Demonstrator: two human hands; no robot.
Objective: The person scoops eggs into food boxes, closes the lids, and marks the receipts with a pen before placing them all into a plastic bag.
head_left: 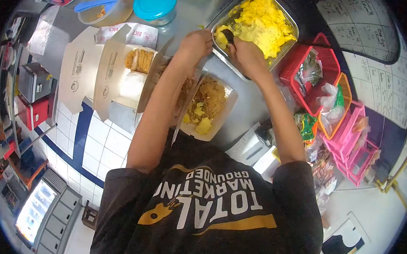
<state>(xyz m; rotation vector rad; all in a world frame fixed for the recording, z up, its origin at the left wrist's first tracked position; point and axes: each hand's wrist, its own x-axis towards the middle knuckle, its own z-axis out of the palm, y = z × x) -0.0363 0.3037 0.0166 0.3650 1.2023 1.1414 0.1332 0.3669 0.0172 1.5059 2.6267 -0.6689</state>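
Observation:
My right hand (248, 58) is closed round a dark utensil (228, 36), whose kind is partly hidden, over the near left part of a metal tray (236, 71). Yellow scrambled egg (268, 20) is heaped in the tray. At the tray's left rim, my left hand (197, 43) has its fingers curled and appears to grip the edge. Below the hands, an open paper box (216, 128) contains brown fried rice (208, 97) with a few egg pieces (204, 125) on it. My left forearm partly covers another box of rice beside it.
Left of my arm, an open carton (109, 74) holds breaded cutlet strips (139, 60) and white rice. A tub with a turquoise lid (155, 3) and a clear container with a blue spoon (98, 3) stand at the back. Red (286, 69) and pink baskets (347, 144) line the right.

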